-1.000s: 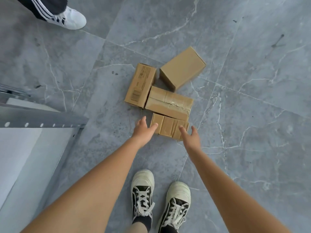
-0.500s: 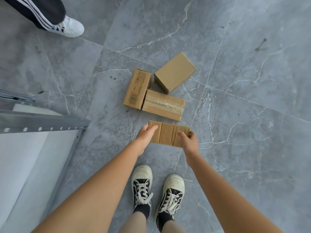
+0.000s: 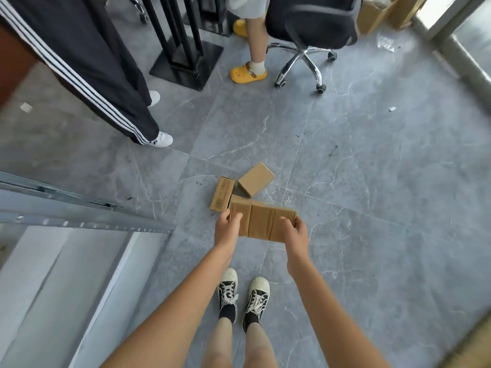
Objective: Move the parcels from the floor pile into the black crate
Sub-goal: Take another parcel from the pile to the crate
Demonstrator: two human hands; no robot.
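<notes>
— Where is the parcel right now?

— The taped parcel [image 3: 261, 223] is up off the floor [image 3: 372, 208], held level between both hands above the person's sneakers [image 3: 243, 294]. The left hand [image 3: 225, 231] grips its left end, fingers curled over the far edge and thumb on the near face. The right hand [image 3: 296, 233] grips the right end the same way.

— And the rest of the pile?

— Two parcels lie in plain sight on the grey tiles just beyond it: a labelled box [image 3: 222, 193] to the left and a plain box [image 3: 255, 178] tilted beside it on the right. A corner of another shows behind the held one.

— Anything else around?

— A metal shelf frame [image 3: 79, 221] at near left, a leg in striped trousers [image 3: 79, 67] at far left, yellow clogs [image 3: 248, 73] and an office chair [image 3: 310, 22] at the far side.
</notes>
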